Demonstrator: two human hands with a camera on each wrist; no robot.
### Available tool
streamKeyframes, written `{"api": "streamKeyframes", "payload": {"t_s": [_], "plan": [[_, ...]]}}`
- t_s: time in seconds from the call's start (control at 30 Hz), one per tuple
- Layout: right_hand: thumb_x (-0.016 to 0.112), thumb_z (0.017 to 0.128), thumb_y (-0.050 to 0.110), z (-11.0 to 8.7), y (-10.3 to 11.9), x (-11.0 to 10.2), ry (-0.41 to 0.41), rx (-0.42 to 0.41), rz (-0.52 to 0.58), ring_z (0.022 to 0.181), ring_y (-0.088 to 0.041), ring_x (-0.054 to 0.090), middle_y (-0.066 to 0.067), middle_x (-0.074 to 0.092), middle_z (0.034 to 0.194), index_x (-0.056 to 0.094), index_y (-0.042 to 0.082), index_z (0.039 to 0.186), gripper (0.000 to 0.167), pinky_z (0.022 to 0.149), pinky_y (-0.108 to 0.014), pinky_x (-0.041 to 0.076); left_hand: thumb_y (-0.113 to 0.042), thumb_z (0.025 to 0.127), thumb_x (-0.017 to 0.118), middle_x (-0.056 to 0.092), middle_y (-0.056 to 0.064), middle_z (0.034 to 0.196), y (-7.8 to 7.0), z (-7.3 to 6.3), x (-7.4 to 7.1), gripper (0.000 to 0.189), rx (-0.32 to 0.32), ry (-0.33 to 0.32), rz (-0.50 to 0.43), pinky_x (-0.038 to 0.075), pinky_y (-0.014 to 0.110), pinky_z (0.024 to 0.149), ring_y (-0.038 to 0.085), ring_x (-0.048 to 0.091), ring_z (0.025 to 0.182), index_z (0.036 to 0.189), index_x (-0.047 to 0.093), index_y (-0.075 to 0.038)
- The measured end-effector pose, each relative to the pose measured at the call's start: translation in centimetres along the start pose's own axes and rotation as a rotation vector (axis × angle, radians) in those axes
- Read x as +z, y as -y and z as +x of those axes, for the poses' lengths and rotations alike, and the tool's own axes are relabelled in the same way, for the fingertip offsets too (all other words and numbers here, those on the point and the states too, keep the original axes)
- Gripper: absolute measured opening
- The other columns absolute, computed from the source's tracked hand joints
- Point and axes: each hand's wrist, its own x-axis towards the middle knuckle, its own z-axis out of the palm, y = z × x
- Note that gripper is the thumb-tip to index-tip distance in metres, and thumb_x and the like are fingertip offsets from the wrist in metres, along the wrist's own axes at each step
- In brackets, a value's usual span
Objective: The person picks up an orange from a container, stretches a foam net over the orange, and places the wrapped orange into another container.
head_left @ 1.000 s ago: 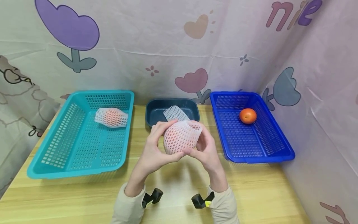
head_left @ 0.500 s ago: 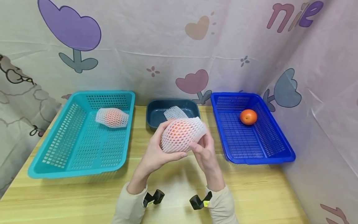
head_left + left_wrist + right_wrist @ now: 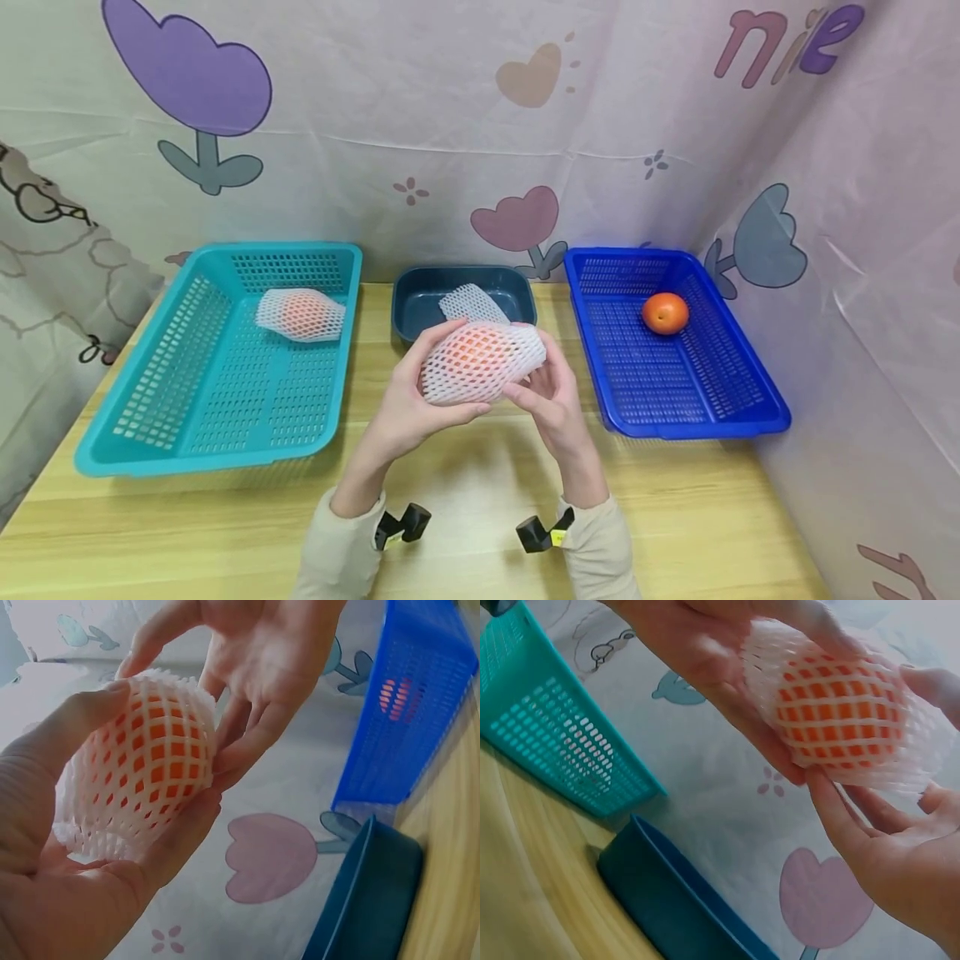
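netted fruit (image 3: 474, 362) gripped from two sides
on the near side of the dark bin (image 3: 420, 307), left hand (image 3: 405, 408) curls fingers and thumb round it; right hand (image 3: 557, 404) pinches its net (image 3: 529, 346) at one end.

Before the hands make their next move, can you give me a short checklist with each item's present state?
1. Held fruit inside its foam net: ok, mesh surrounds it on every visible side.
2. Both hands on it: ok, the left hand grips the fruit; the right hand holds the net's end.
3. Net's ends covering the fruit fully: cannot tell, fingers hide parts.
4. Space in the teal basket: looks ok, one netted fruit shows inside.
5. Spare net available: ok, in the dark tray.
6. Every fruit netted: not ok, the blue basket holds a bare fruit.
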Motion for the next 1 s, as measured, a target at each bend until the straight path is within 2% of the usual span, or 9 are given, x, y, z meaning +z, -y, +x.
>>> {"api": "streamKeyframes", "payload": {"t_s": [0.2, 0.37, 0.6, 0.7, 0.87, 1.0], "plan": [[0.077, 0.084, 0.013, 0.0, -0.4, -0.4, 0.039, 0.074, -0.029, 0.127, -0.025, 0.047, -0.013, 0.048, 0.140, 0.038, -0.002, 0.145, 0.074, 0.107, -0.034, 0.040, -0.005, 0.066, 0.092, 0.052, -0.001, 0.140, 0.4, -0.1, -0.4, 0.091, -0.019, 0.028, 0.058, 0.046, 0.036, 0.101, 0.018, 0.050, 0.123, 0.144, 0.049, -0.019], [0.079, 0.084, 0.016, 0.3, -0.6, 0.2, 0.054, 0.109, -0.058, 0.123, -0.026, 0.050, -0.014, 0.048, 0.140, 0.039, -0.001, 0.145, 0.075, 0.103, -0.034, 0.046, -0.006, 0.068, 0.091, 0.050, -0.001, 0.142, 0.1, -0.4, -1.0, 0.091, -0.035, 0.041, 0.083, 0.047, 0.035, 0.101, 0.018, 0.051, 0.123, 0.146, 0.046, -0.016], [0.080, 0.084, 0.016, 1.1, -0.8, 1.4, 0.165, 0.161, -0.023, 0.116, -0.028, 0.055, -0.019, 0.048, 0.137, 0.040, 0.001, 0.146, 0.075, 0.095, -0.033, 0.052, -0.020, 0.071, 0.092, 0.053, -0.004, 0.139, -0.9, -1.1, -3.1, 0.086, -0.004, 0.077, 0.299, 0.049, 0.036, 0.096, 0.015, 0.053, 0.120, 0.145, 0.049, -0.024], [0.082, 0.082, 0.012, 1.6, -0.9, 2.2, 0.205, 0.183, 0.005, 0.115, -0.030, 0.055, -0.020, 0.048, 0.136, 0.041, 0.002, 0.145, 0.075, 0.094, -0.034, 0.053, -0.023, 0.071, 0.091, 0.054, -0.003, 0.138, -1.6, -1.4, -4.4, 0.086, -0.014, 0.100, 0.372, 0.051, 0.036, 0.092, 0.016, 0.053, 0.119, 0.145, 0.049, -0.026], [0.085, 0.079, 0.011, 2.9, -1.2, 3.8, 0.246, 0.241, -0.015, 0.115, -0.030, 0.055, -0.016, 0.047, 0.140, 0.045, 0.009, 0.144, 0.076, 0.092, -0.037, 0.054, -0.025, 0.071, 0.091, 0.054, 0.000, 0.139, -3.0, -1.9, -6.9, 0.086, -0.103, 0.117, 0.437, 0.053, 0.037, 0.087, 0.020, 0.055, 0.115, 0.145, 0.049, -0.029], [0.082, 0.080, 0.006, 4.2, -1.6, 5.6, 0.274, 0.265, -0.090, 0.115, -0.028, 0.056, -0.013, 0.049, 0.140, 0.041, 0.018, 0.147, 0.080, 0.092, -0.038, 0.054, -0.027, 0.073, 0.090, 0.054, 0.005, 0.138, -3.9, -2.1, -9.0, 0.084, -0.183, 0.115, 0.455, 0.053, 0.032, 0.082, 0.025, 0.056, 0.110, 0.146, 0.047, -0.029]]}}
